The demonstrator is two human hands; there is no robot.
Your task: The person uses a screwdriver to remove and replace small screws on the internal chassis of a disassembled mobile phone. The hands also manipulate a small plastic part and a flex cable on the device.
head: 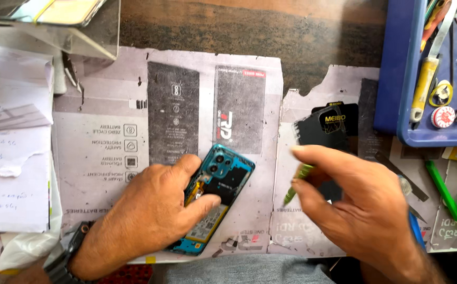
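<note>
Both hands work low over flattened cardboard [107,158]. Her or his left hand [149,210] presses down on an opened teal phone [215,189], thumb across its exposed board; just beside it, the right hand [354,205] pinches a green tool [297,186]. Farther right, a blue tray [391,79] holds screwdrivers and picks.

Left hand [149,213] pins an opened teal phone [212,197]; right hand [362,202] pinches a green tool [298,184].
</note>
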